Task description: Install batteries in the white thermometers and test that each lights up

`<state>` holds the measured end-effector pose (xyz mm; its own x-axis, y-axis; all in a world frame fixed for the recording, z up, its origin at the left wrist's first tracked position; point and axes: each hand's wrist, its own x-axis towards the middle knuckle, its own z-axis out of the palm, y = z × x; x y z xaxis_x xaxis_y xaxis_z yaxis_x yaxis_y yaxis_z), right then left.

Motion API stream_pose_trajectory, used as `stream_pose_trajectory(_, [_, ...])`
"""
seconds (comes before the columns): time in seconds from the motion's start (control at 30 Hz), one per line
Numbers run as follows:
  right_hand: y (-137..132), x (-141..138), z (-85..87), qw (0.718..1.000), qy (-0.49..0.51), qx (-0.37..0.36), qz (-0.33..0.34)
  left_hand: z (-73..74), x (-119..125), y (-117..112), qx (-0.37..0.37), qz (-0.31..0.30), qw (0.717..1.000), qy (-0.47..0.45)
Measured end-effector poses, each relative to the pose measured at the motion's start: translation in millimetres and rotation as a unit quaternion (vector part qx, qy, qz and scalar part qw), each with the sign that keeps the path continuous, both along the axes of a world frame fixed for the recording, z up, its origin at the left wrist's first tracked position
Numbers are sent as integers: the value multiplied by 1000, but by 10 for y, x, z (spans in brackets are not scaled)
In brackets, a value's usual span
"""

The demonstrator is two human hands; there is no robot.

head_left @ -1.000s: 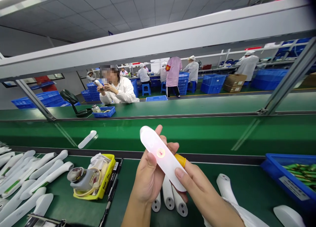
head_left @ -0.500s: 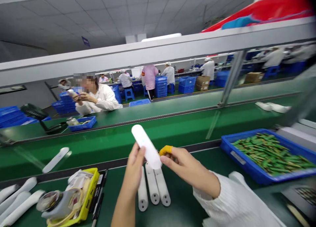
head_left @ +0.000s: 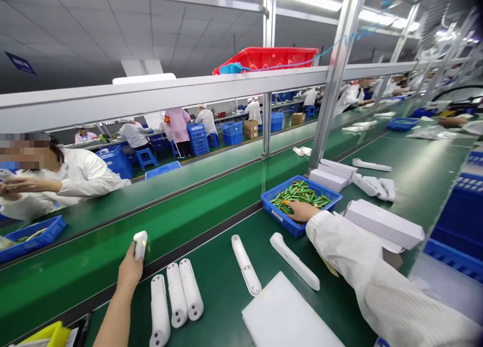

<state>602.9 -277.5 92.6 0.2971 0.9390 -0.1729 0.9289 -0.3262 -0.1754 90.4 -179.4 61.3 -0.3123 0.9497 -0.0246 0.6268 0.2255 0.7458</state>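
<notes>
My left hand [head_left: 130, 270] is closed around a white thermometer body [head_left: 140, 244], held end-on above the near edge of the green conveyor belt [head_left: 75, 266]. Three white thermometer bodies [head_left: 175, 301] lie side by side just right of that hand. My right hand [head_left: 298, 211], in a white sleeve, reaches into a blue bin of green batteries [head_left: 300, 198]; its fingers rest on the batteries, with a yellow finger cot on one fingertip, and are partly hidden.
Two more white bodies [head_left: 245, 264] [head_left: 294, 260] and a white pad [head_left: 287, 317] lie on the bench. White boxes [head_left: 383, 223] and blue crates [head_left: 458, 226] stand at right. A person in white [head_left: 68, 178] works across the belt. A yellow tray [head_left: 51, 335] is at lower left.
My view has swung right. My right hand let go of the white body and went to the battery bin. My left hand lowered the body toward the belt.
</notes>
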Motion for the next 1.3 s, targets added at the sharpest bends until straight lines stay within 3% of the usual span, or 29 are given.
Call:
stream_pose_trajectory(0.1, [43, 38, -108, 1000, 20, 13, 8, 128, 191, 8, 52, -28, 995, 84])
stream_pose_trajectory(0.17, [64, 41, -152, 999, 31, 35, -1, 201, 499, -81, 96, -82, 985, 121])
stream_pose_trajectory(0.3, [77, 39, -198, 993, 63, 98, -33, 219, 1396, -551, 124, -285, 941, 131])
stream_pose_trajectory(0.4, [68, 78, -190, 980, 106, 155, -65, 125, 1964, -992, 62, -446, 889, 88])
stream_pose_trajectory(0.47, [56, 119, -170, 967, 144, 193, -86, 39, 2184, -1191, 4, -471, 879, 72])
stream_pose_trajectory(0.53, [44, 154, -144, 950, 188, 226, -104, -47, 2281, -1273, -16, -435, 897, 72])
stream_pose_trajectory(0.63, [41, 175, -95, 922, 244, 270, -131, -142, 2247, -1211, -7, -355, 933, 64])
stream_pose_trajectory(0.73, [60, 168, -8, 895, 281, 305, -164, -146, 2067, -1046, -10, -316, 949, 13])
stream_pose_trajectory(0.8, [79, 141, 86, 878, 303, 323, -181, -70, 1902, -949, -21, -314, 948, -47])
stream_pose_trajectory(0.9, [102, -23, 279, 855, 345, 342, -184, 191, 1636, -910, -38, -303, 936, -176])
stream_pose_trajectory(0.97, [106, -276, 430, 838, 397, 343, -151, 436, 1465, -965, -52, -259, 900, -348])
stream_pose_trajectory(1.07, [67, -877, 662, 804, 498, 323, -44, 770, 1237, -1086, -45, -199, 786, -583])
stream_pose_trajectory(1.17, [-47, -1619, 857, 767, 578, 270, 68, 924, 1046, -1144, -10, -202, 710, -674])
stream_pose_trajectory(1.3, [-279, -2540, 938, 696, 677, 175, 165, 962, 867, -1149, 16, -208, 652, -729])
